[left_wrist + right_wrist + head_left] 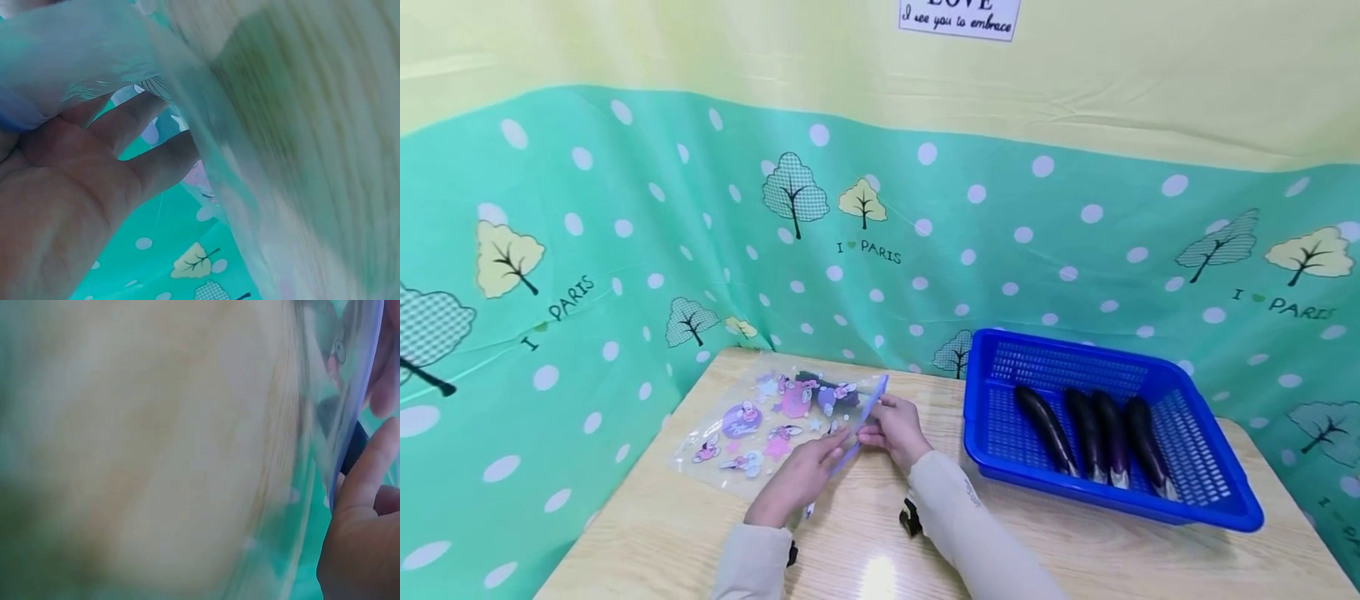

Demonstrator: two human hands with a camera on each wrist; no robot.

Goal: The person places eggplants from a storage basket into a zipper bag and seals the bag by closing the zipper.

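A clear zip bag (718, 425) with pink and purple cartoon prints lies on the table, its purple zip edge (874, 398) facing right. A dark, long eggplant (842, 398) shows through the upper part of the bag. My left hand (805, 473) pinches the near part of the zip edge; in the left wrist view the fingers of that hand (69, 187) lie against the clear film. Farther along the same edge, my right hand (898, 429) grips it with thumb and fingers. The right wrist view shows the purple edge (361, 394) beside the right hand (365, 544).
To the right stands a blue plastic basket (1075, 492) with several eggplants (1047, 429) side by side in it. The wooden table (865, 550) meets a green and yellow printed cloth (865, 308) at the back and both sides.
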